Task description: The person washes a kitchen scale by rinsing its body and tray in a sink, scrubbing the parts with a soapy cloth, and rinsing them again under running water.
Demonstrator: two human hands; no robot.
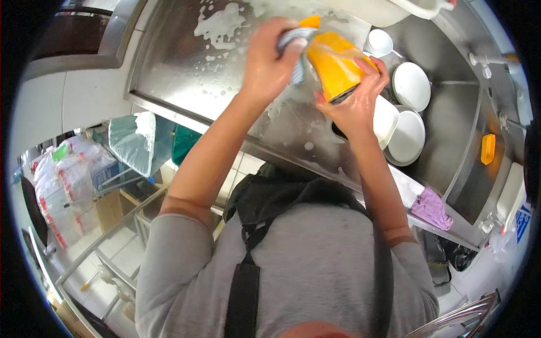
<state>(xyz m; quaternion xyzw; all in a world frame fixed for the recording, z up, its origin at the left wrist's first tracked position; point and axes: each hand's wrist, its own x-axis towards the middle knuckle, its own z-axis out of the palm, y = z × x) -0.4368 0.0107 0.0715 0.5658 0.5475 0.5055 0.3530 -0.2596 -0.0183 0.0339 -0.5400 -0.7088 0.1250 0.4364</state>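
Note:
My left hand [269,63] is closed around a blue-and-white striped cloth [298,72], slightly smeared by motion, beside a yellow container [333,63]. That container is tilted, wet with a whitish film, and has a dark end facing me. Fingers of my right hand [360,100] wrap round its lower right side and bottom edge. A smaller orange-yellow part [310,22] shows past the cloth; whether it belongs to the container I cannot tell. Both hands are above a wet steel counter [186,67] with patches of soap foam [221,25].
At right, white bowls [378,43] and round white dishes [411,85] stand in a steel sink [451,112]. A purple cloth [431,208] lies on its front edge. A yellow object [488,149] sits further right. Plastic-wrapped packs [65,180] and a metal rack [112,242] are at lower left.

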